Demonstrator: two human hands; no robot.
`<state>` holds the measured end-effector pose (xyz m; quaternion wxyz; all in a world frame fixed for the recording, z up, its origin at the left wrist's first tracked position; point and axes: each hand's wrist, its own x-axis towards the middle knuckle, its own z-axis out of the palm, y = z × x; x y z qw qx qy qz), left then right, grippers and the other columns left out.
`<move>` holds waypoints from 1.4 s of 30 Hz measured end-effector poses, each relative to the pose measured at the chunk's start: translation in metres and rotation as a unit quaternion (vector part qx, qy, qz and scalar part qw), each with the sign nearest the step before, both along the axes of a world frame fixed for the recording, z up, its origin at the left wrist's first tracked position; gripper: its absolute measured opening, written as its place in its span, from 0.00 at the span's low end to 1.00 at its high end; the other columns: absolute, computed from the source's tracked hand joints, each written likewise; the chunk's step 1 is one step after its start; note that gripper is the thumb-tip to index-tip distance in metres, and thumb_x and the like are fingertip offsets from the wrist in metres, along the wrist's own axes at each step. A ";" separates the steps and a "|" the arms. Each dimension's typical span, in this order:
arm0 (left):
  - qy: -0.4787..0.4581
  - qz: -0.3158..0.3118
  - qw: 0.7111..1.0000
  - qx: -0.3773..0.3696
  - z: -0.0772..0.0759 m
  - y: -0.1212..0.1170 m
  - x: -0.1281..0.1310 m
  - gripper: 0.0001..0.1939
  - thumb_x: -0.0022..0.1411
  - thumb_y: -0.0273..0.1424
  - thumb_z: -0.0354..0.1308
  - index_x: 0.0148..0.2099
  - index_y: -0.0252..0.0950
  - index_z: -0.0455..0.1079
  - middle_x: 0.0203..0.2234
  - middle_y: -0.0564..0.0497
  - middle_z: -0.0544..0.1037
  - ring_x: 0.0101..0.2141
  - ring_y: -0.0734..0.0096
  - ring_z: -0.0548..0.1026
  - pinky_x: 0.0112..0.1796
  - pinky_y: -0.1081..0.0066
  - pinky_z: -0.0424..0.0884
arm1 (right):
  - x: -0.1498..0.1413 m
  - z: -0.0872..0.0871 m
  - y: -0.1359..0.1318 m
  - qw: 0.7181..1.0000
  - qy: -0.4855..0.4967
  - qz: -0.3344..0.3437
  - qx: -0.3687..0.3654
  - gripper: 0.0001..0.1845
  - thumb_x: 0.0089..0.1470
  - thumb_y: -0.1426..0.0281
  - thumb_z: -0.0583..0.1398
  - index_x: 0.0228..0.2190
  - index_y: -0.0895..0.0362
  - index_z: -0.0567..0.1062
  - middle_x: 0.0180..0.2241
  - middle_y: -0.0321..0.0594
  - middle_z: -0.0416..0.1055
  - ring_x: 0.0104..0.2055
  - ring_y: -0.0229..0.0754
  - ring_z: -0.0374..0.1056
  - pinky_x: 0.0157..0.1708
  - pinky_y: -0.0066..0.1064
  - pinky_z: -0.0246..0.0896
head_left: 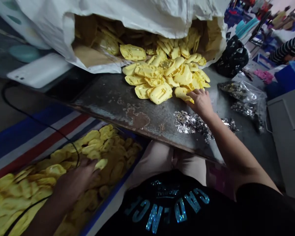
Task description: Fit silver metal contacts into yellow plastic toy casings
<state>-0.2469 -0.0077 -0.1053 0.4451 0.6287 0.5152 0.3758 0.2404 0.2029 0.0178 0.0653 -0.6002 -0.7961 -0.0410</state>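
Note:
My right hand point(201, 102) is at the front of a heap of yellow molded plastic pieces point(159, 70) on the table, its fingers and thumb closed about the edge of one yellow piece point(182, 93). My left hand point(80, 177), dark and smeared by motion, is low over a bin of similar yellow pieces point(56, 170). A single yellow piece point(101, 164) shows at its fingertips; whether the fingers grip it I cannot tell. The heap spills from the mouth of a large white sack point(147, 16) lined with brown paper. Beneath my right forearm lie small shiny metal parts point(186, 122).
A clear bag of metal parts point(245, 98) and a black plastic bag point(232, 57) stand at the right. A white phone-like device point(40, 70) lies at the left, with a black cable point(39, 118) hanging across the bin. Another person's striped sleeve point(288, 47) shows at far right.

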 end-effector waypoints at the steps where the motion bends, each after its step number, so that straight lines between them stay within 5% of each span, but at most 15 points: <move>1: 0.023 0.026 0.999 0.015 -0.006 0.000 -0.002 0.06 0.60 0.33 0.74 0.38 0.45 0.79 0.24 0.59 0.71 0.14 0.80 0.59 0.22 0.68 0.31 | -0.007 -0.003 0.010 1.000 -0.022 -0.013 -0.003 0.16 0.68 0.67 0.61 0.52 0.59 0.82 0.54 0.61 0.79 0.59 0.67 0.71 0.60 0.60 0.63; 3: 0.076 0.077 0.993 0.044 -0.011 0.001 0.002 0.11 0.57 0.36 0.75 0.43 0.47 0.81 0.28 0.57 0.77 0.17 0.77 0.65 0.21 0.69 0.35 | -0.016 -0.007 0.021 0.999 -0.036 -0.026 -0.011 0.15 0.68 0.67 0.61 0.49 0.61 0.82 0.52 0.62 0.79 0.58 0.68 0.71 0.60 0.62 0.61; 5: 0.125 0.100 0.986 0.054 -0.004 0.005 0.019 0.13 0.58 0.39 0.75 0.46 0.49 0.83 0.37 0.53 0.84 0.26 0.67 0.77 0.20 0.71 0.52 | -0.016 -0.009 0.026 0.999 -0.021 -0.025 -0.021 0.14 0.67 0.66 0.62 0.47 0.61 0.82 0.51 0.61 0.80 0.55 0.65 0.72 0.59 0.60 0.62; 7: 0.134 0.084 0.987 0.033 0.015 0.011 0.049 0.10 0.64 0.40 0.72 0.48 0.48 0.84 0.43 0.51 0.88 0.36 0.59 0.84 0.28 0.71 0.71 | -0.011 -0.005 0.027 0.999 0.003 -0.018 -0.035 0.14 0.65 0.64 0.64 0.47 0.59 0.81 0.50 0.57 0.80 0.50 0.58 0.75 0.55 0.52 0.66; 10: -0.016 0.036 0.998 -0.042 0.055 0.026 0.109 0.11 0.74 0.42 0.65 0.51 0.44 0.82 0.37 0.51 0.88 0.25 0.69 0.78 0.30 0.70 0.77 | -0.003 0.010 0.014 0.997 0.051 -0.021 -0.056 0.14 0.65 0.62 0.64 0.47 0.58 0.81 0.48 0.50 0.80 0.40 0.46 0.75 0.45 0.41 0.71; 12: -0.141 -0.001 0.987 -0.077 0.078 0.040 0.148 0.14 0.73 0.43 0.66 0.55 0.42 0.80 0.42 0.48 0.87 0.25 0.72 0.78 0.29 0.71 0.78 | -0.006 0.022 -0.014 0.993 0.103 0.008 -0.053 0.15 0.66 0.61 0.65 0.48 0.58 0.80 0.47 0.48 0.79 0.37 0.43 0.74 0.42 0.39 0.71; 15: -0.274 -0.055 0.952 -0.126 0.096 0.054 0.189 0.36 0.66 0.48 0.73 0.70 0.46 0.68 0.60 0.43 0.82 0.37 0.63 0.86 0.30 0.68 0.85 | -0.027 0.030 -0.083 0.979 0.118 0.169 0.010 0.17 0.69 0.59 0.66 0.51 0.57 0.79 0.49 0.47 0.79 0.45 0.46 0.75 0.46 0.40 0.70; 16: -0.302 -0.076 0.937 -0.159 0.096 0.055 0.198 0.38 0.64 0.51 0.73 0.70 0.46 0.67 0.61 0.43 0.82 0.38 0.59 0.87 0.30 0.67 0.86 | -0.036 0.028 -0.108 0.967 0.081 0.238 0.038 0.16 0.72 0.58 0.63 0.51 0.56 0.79 0.49 0.47 0.79 0.48 0.49 0.74 0.47 0.42 0.69; 19: -0.316 -0.079 0.911 -0.254 0.091 0.045 0.213 0.30 0.67 0.49 0.70 0.64 0.40 0.73 0.48 0.45 0.87 0.29 0.62 0.84 0.22 0.69 0.82 | -0.054 0.012 -0.178 0.960 0.061 0.266 0.067 0.14 0.77 0.63 0.57 0.48 0.56 0.80 0.46 0.44 0.82 0.45 0.47 0.73 0.45 0.42 0.66; 23: -0.267 -0.057 0.900 -0.340 0.087 0.019 0.226 0.23 0.66 0.42 0.71 0.57 0.36 0.74 0.30 0.49 0.85 0.21 0.64 0.80 0.19 0.70 0.77 | -0.016 -0.016 -0.245 0.961 0.175 0.197 0.084 0.17 0.75 0.61 0.61 0.57 0.56 0.77 0.54 0.46 0.82 0.50 0.45 0.76 0.46 0.40 0.70; 26: -0.257 -0.057 0.892 -0.368 0.093 0.009 0.242 0.26 0.65 0.44 0.69 0.57 0.34 0.73 0.29 0.48 0.84 0.19 0.63 0.80 0.18 0.69 0.76 | 0.048 -0.028 -0.273 0.958 0.268 -0.013 0.099 0.08 0.73 0.63 0.63 0.51 0.46 0.80 0.49 0.39 0.82 0.52 0.47 0.77 0.50 0.44 0.72; 29: -0.247 -0.059 0.890 -0.379 0.102 0.009 0.261 0.31 0.62 0.43 0.69 0.62 0.32 0.72 0.33 0.46 0.86 0.17 0.64 0.79 0.17 0.69 0.74 | 0.091 -0.037 -0.274 0.948 0.262 -0.154 0.095 0.06 0.71 0.66 0.64 0.41 0.48 0.83 0.40 0.38 0.81 0.44 0.49 0.76 0.47 0.46 0.69; 33: -0.236 -0.038 0.896 -0.374 0.111 0.012 0.275 0.37 0.63 0.40 0.68 0.69 0.31 0.69 0.41 0.42 0.87 0.18 0.66 0.79 0.17 0.69 0.73 | 0.083 -0.049 -0.245 0.968 0.204 -0.125 0.073 0.08 0.71 0.64 0.63 0.44 0.50 0.84 0.40 0.39 0.81 0.46 0.50 0.75 0.48 0.44 0.62; 38: -0.251 -0.026 0.907 -0.337 0.108 0.011 0.272 0.37 0.64 0.41 0.68 0.70 0.34 0.67 0.38 0.45 0.86 0.17 0.67 0.79 0.16 0.71 0.72 | 0.056 -0.059 -0.210 0.981 0.161 -0.097 0.048 0.10 0.72 0.63 0.63 0.46 0.51 0.83 0.42 0.42 0.81 0.47 0.51 0.75 0.48 0.43 0.60; 42: -0.246 -0.029 0.909 -0.337 0.105 0.011 0.272 0.36 0.65 0.43 0.67 0.71 0.38 0.66 0.43 0.42 0.87 0.20 0.65 0.81 0.17 0.71 0.75 | 0.055 -0.048 -0.212 0.973 0.208 -0.080 0.060 0.08 0.71 0.64 0.64 0.42 0.51 0.84 0.39 0.40 0.81 0.44 0.49 0.77 0.48 0.43 0.62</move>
